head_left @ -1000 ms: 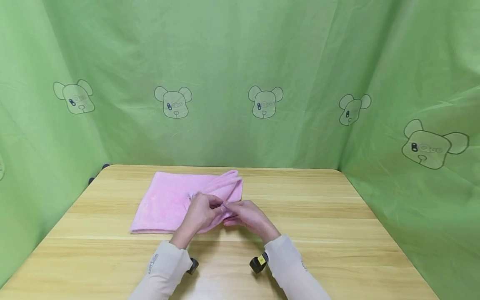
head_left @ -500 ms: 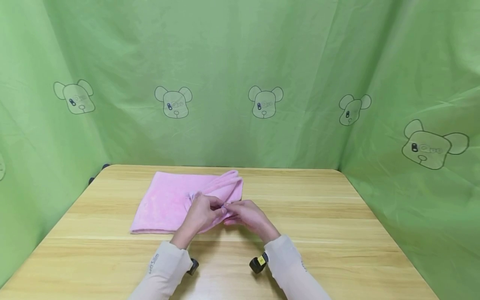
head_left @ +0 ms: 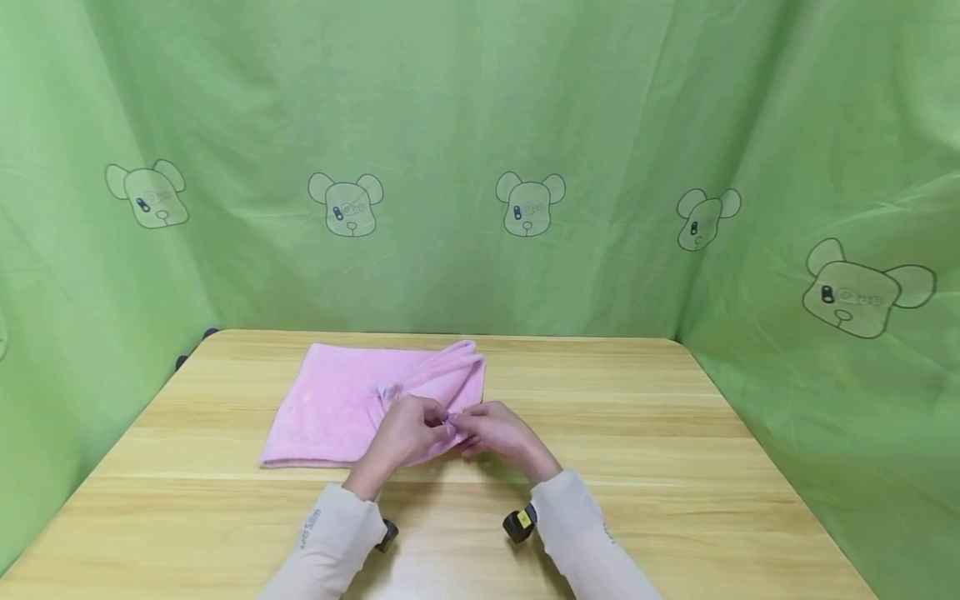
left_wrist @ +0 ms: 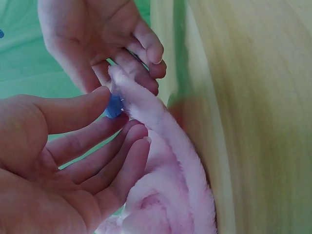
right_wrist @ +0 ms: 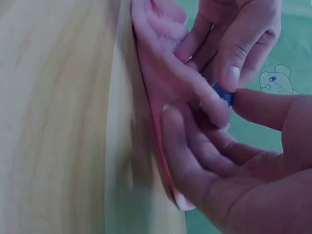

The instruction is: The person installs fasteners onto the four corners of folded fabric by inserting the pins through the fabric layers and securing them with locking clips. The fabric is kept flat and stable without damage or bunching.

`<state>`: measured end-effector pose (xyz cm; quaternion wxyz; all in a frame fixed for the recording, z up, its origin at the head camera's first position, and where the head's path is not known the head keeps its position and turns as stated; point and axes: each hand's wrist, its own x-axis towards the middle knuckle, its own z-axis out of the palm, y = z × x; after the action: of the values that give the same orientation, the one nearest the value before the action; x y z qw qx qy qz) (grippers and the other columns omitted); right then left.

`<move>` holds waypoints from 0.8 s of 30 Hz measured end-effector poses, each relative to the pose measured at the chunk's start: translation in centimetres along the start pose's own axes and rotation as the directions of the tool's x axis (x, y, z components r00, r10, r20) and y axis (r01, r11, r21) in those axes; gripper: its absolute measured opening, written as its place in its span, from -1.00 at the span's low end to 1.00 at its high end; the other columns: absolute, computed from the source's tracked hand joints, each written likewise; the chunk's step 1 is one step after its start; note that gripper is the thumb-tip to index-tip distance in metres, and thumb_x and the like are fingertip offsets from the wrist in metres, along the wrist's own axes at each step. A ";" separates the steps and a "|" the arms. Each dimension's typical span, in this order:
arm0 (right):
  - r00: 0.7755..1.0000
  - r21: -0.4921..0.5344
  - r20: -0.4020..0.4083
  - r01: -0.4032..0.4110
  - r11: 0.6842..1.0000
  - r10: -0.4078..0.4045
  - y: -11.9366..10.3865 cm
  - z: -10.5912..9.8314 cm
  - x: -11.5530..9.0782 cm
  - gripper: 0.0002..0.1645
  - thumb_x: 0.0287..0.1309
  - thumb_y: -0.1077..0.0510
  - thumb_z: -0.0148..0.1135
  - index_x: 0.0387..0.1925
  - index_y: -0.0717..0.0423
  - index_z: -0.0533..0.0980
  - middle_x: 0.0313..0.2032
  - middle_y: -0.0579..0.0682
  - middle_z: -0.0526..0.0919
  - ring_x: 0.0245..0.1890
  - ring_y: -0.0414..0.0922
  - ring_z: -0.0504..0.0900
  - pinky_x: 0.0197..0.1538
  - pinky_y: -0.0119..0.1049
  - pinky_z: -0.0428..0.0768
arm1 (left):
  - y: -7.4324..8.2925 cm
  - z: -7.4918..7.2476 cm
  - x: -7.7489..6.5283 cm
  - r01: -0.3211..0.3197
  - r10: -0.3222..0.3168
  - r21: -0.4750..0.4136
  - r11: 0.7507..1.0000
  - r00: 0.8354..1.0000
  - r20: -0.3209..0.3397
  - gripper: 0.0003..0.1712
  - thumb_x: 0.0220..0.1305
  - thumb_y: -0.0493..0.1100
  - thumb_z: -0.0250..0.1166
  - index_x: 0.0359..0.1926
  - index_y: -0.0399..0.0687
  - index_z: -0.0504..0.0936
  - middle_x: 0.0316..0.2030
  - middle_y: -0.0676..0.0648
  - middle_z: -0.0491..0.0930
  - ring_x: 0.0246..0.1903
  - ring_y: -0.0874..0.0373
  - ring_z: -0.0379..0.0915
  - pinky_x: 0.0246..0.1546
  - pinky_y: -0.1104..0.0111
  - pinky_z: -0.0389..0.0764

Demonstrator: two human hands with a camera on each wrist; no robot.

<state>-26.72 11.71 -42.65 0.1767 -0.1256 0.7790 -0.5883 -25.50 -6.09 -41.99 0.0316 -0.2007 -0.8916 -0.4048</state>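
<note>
A pink plush cloth [head_left: 337,400] lies on the table, its right part gathered into raised folds. My left hand [head_left: 407,429] is at its near right edge, and a small blue button-like piece [left_wrist: 114,106] is pinched between my left thumb and forefinger. Facing it, my right hand [head_left: 502,433] holds the cloth's edge, with the fingers behind the fabric and the thumb against the blue piece [right_wrist: 223,93]. Both hands' fingertips almost meet there. How the blue piece is fixed to the cloth is hidden by the fingers.
The wooden table [head_left: 637,433] reaches out around the cloth on all sides. A green curtain [head_left: 450,275] with bear-head drawings encloses the back and sides. Black wrist devices [head_left: 519,525] hang under both sleeves. A greyish-white patch [head_left: 388,392] shows on the cloth beyond the left hand.
Both hands have shifted slightly toward me at the cloth's edge, and the left fingers sit a little lower. The rest of the cloth stays where it lay.
</note>
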 end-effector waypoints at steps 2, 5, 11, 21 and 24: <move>0.999 -0.063 -0.051 -0.005 0.998 0.002 -0.2 -0.1 -0.1 -0.67 0.33 0.15 0.14 -0.11 0.40 0.57 -0.28 0.10 0.66 -0.26 0.05 0.63 -0.11 -0.04 0.65 | 0.0 0.2 0.0 0.003 -0.003 0.007 1.000 1.000 0.010 -0.91 0.09 -0.31 0.41 -0.32 -0.14 0.73 -0.47 0.03 0.67 -0.48 0.23 0.52 -0.36 0.27 0.62; 0.990 -0.124 -0.144 -0.028 0.992 0.010 -0.4 -0.3 -0.1 -0.69 0.29 0.15 0.16 -0.12 0.35 0.57 -0.29 0.08 0.64 -0.28 -0.03 0.61 -0.09 -0.04 0.63 | 0.0 0.5 0.0 0.020 -0.020 0.021 1.000 0.999 0.036 -0.90 0.07 -0.30 0.42 -0.34 -0.09 0.72 -0.48 0.05 0.66 -0.50 0.24 0.50 -0.39 0.28 0.61; 0.960 -0.172 -0.281 -0.033 0.985 -0.017 -0.8 -0.6 -0.2 -0.76 0.25 0.17 0.18 -0.21 0.32 0.59 -0.34 0.10 0.64 -0.27 0.03 0.60 -0.14 -0.15 0.60 | 0.3 1.1 -0.3 0.049 -0.052 0.043 0.998 0.995 0.085 -0.96 0.07 -0.24 0.43 -0.44 -0.06 0.70 -0.54 0.07 0.63 -0.55 0.24 0.48 -0.46 0.30 0.58; 0.941 -0.117 -0.337 -0.034 0.993 -0.008 -0.8 -0.5 0.1 -0.76 0.25 0.21 0.18 -0.23 0.37 0.58 -0.38 0.10 0.65 -0.31 -0.01 0.61 -0.05 0.00 0.60 | 0.2 1.8 -0.4 0.031 -0.041 0.086 0.996 0.992 0.116 -0.84 0.04 -0.19 0.47 -0.35 -0.15 0.70 -0.50 0.03 0.64 -0.49 0.22 0.52 -0.38 0.28 0.59; 0.941 -0.109 -0.339 -0.027 0.994 -0.012 -0.8 -0.4 0.2 -0.77 0.25 0.22 0.17 -0.23 0.38 0.58 -0.38 0.11 0.65 -0.31 0.00 0.61 -0.06 -0.01 0.61 | 0.1 1.4 -0.2 0.040 -0.048 0.084 0.996 0.995 0.093 -0.84 0.07 -0.21 0.45 -0.31 -0.16 0.70 -0.49 0.01 0.64 -0.47 0.19 0.52 -0.36 0.25 0.60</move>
<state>-27.05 11.82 -41.84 0.0349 -0.0290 0.8302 -0.5557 -25.08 -5.05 -42.90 -0.0113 -0.1984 -0.9122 -0.3584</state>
